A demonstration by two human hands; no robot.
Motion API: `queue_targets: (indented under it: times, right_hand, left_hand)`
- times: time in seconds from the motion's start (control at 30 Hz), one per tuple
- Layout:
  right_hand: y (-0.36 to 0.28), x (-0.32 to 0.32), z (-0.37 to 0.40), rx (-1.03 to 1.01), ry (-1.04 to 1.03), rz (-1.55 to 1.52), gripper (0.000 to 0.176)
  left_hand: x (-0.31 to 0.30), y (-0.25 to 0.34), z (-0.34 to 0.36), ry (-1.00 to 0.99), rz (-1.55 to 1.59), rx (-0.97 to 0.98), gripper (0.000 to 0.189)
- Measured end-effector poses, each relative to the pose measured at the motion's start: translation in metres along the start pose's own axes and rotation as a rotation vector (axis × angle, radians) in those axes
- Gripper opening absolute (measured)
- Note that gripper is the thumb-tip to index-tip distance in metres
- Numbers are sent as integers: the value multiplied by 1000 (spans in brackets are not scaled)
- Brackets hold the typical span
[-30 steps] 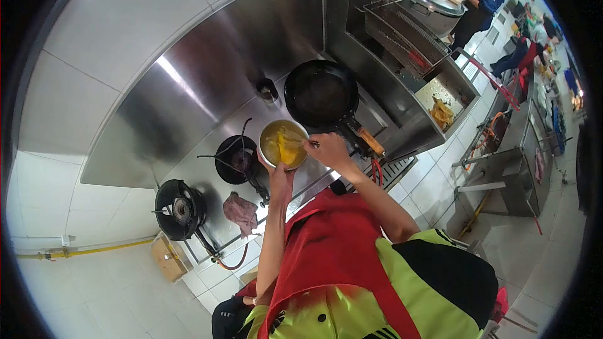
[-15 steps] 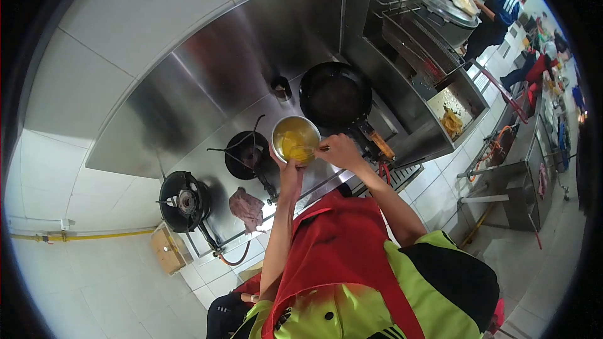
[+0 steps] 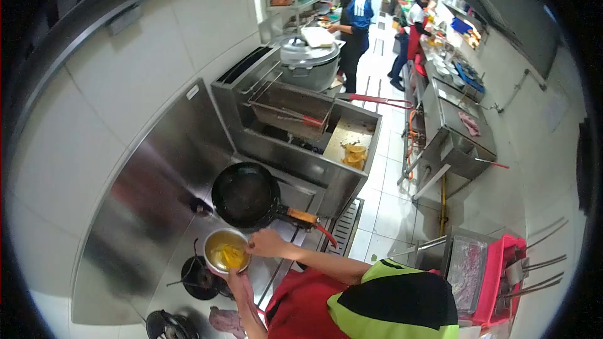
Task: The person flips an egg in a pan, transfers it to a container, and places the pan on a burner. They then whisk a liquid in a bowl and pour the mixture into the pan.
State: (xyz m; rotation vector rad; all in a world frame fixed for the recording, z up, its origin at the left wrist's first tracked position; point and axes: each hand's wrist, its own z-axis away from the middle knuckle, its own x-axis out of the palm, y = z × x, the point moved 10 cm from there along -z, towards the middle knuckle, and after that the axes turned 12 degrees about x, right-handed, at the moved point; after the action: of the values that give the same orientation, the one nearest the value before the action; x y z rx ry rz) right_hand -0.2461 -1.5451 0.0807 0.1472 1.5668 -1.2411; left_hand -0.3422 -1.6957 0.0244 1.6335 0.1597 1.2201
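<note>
A metal bowl (image 3: 215, 237) with yellow, egg-like liquid (image 3: 227, 255) in it is tilted slightly over the stove top. My left hand (image 3: 235, 278) is closed around the bowl's near side, holding it up. My right hand (image 3: 267, 243) is closed at the bowl's right rim on the handle of a whisk, whose wire end is hard to make out now. Just beyond the bowl, a black frying pan (image 3: 245, 194) with a wooden-gripped handle (image 3: 301, 216) rests on the stove. A black burner (image 3: 200, 278) lies left of the bowl.
A deep fryer (image 3: 289, 157) with a wire basket (image 3: 290, 108) stands beyond the pan; fried pieces (image 3: 355, 156) lie on its tray. A large lidded pot (image 3: 308, 63) is behind it. A cloth (image 3: 226, 321) lies near a second burner (image 3: 169, 326). Two people (image 3: 355, 22) (image 3: 414, 31) stand farther back.
My view has swung right and up, so the fryer, aisle and a red bin now show more fully. Both hands still hold the bowl and whisk; the whisk's wires show less clearly.
</note>
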Motion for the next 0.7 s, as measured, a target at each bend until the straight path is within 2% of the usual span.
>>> queue_targets:
  times: [0.03, 0.1, 0.17, 0.23, 0.27, 0.33, 0.37, 0.43, 0.5, 0.57, 0.63, 0.7]
  right_hand:
    - [0, -10, 3, 9, 20, -2, 37]
    - [-27, -30, 19, -143, -24, -123, 37]
    - [-12, -29, 14, -92, 70, -226, 36]
    - [3, -5, 10, 0, -126, -26, 36]
    - [2, -5, 9, -2, -121, -31, 36]
    - [-2, -32, 14, -47, 114, -195, 34]
    - [1, -34, 15, -49, 115, -198, 34]
    - [8, -16, 16, -3, -48, -20, 32]
    - [0, -32, 18, -24, 5, -134, 32]
    - [3, -39, 18, -32, 61, -246, 31]
    - [18, -8, 15, 10, -88, -40, 33]
    - [-4, -32, 23, -43, -107, -12, 34]
  left_hand:
    - [1, -3, -1, -8, -3, -13, 98]
    - [-4, -5, -4, -16, -16, -28, 99]
    - [-15, -15, -9, -17, -30, -56, 99]
    - [-20, -25, -18, -5, -43, -92, 100]
    - [-18, -24, -20, -9, -48, -89, 100]
    - [-6, -21, -14, -14, -74, -90, 98]
    - [7, -17, -9, -13, -84, -88, 98]
    - [24, -7, 3, 5, -109, -72, 97]
    - [32, 6, 8, 27, -126, -44, 96]
    - [45, 14, 12, -41, -109, -1, 96]
    - [41, 10, 16, -48, -83, -24, 96]
    - [39, 4, 15, -41, -61, -39, 96]
